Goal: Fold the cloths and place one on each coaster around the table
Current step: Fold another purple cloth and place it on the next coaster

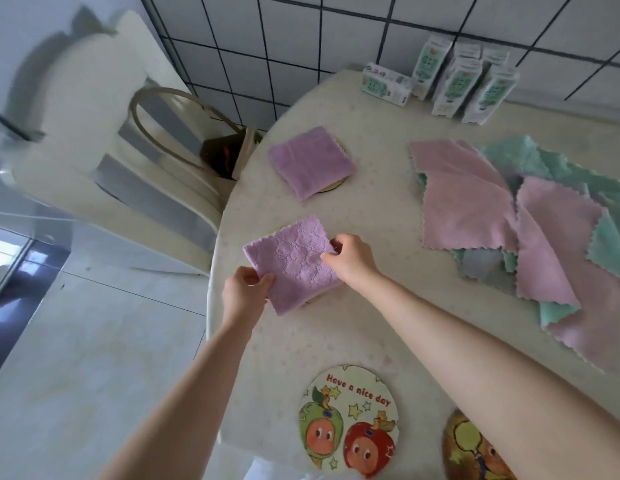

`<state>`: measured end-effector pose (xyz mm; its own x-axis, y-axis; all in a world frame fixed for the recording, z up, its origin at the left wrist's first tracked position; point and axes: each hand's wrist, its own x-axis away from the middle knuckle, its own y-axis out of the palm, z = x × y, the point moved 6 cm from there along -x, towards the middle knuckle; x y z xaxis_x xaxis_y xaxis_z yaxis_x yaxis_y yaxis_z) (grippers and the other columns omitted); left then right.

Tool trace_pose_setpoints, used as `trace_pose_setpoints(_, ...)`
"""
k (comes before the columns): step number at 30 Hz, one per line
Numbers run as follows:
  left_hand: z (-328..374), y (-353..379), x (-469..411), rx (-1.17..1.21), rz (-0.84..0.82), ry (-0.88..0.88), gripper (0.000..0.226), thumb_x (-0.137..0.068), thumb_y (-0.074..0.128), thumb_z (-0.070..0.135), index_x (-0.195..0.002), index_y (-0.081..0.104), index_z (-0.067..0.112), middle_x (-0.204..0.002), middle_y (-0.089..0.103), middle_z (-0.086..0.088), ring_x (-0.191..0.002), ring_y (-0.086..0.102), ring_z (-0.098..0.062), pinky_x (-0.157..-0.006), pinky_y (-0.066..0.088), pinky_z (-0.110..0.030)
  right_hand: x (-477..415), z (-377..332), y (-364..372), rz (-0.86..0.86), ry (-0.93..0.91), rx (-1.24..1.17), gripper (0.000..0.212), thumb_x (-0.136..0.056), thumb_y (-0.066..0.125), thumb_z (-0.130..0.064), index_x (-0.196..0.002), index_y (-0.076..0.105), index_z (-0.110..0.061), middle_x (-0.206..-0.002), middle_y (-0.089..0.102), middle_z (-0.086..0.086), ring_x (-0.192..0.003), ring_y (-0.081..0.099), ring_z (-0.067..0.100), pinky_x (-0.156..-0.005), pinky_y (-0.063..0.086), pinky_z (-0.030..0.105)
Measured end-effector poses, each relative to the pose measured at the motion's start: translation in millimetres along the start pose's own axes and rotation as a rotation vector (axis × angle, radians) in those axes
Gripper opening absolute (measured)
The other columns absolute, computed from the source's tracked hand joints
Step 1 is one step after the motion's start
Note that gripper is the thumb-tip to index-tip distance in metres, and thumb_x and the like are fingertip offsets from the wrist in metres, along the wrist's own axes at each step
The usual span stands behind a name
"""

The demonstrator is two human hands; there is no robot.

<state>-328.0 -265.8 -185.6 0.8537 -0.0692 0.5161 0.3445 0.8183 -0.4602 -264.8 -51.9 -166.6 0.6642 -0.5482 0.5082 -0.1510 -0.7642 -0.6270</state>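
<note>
A folded purple cloth (290, 260) lies near the table's left edge, over a coaster that shows only as a thin rim beneath it. My left hand (244, 289) pinches its near-left corner. My right hand (351, 258) pinches its right edge. Farther back, another folded purple cloth (310, 161) rests on a round coaster (334, 187). A bare coaster reading "Have a nice day" (350, 422) lies close to me, and a second bare coaster (474, 452) peeks out under my right forearm. Several unfolded pink, green and grey cloths (530, 230) are heaped on the right.
The table (377, 202) has a pale patterned cover. Several small cartons (454, 81) stand at its far edge against the tiled wall. A white chair (104, 143) stands left of the table, with a dark bin (225, 154) beside it.
</note>
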Motion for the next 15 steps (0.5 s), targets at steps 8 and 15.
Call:
trace_pose_setpoints(8,-5.6,-0.7,-8.7,-0.145,0.007,-0.013,0.017,-0.078,0.069,0.024,-0.086,0.061,0.011,-0.078,0.068,-0.004,-0.076,0.064,-0.024,-0.063,0.049,-0.030,-13.0,-1.8,16.0,0.061,0.030,0.162,0.022,-0.083,0.065,-0.028,-0.100,0.063,-0.014,-0.104,0.068,0.009,-0.098,0.063,0.030,-0.076,0.049,0.033)
trace_pose_setpoints(15,6.7,-10.4,-1.1,-0.275,0.106,0.195,0.041,-0.079,0.070,0.019,-0.112,0.047,0.011,-0.109,0.049,0.000,-0.085,0.045,-0.015,-0.071,0.033,-0.024,-11.7,6.8,8.7,0.093,0.046,0.238,0.025,-0.083,0.067,-0.034,-0.099,0.062,-0.015,-0.102,0.067,0.008,-0.095,0.063,0.030,-0.074,0.048,0.032)
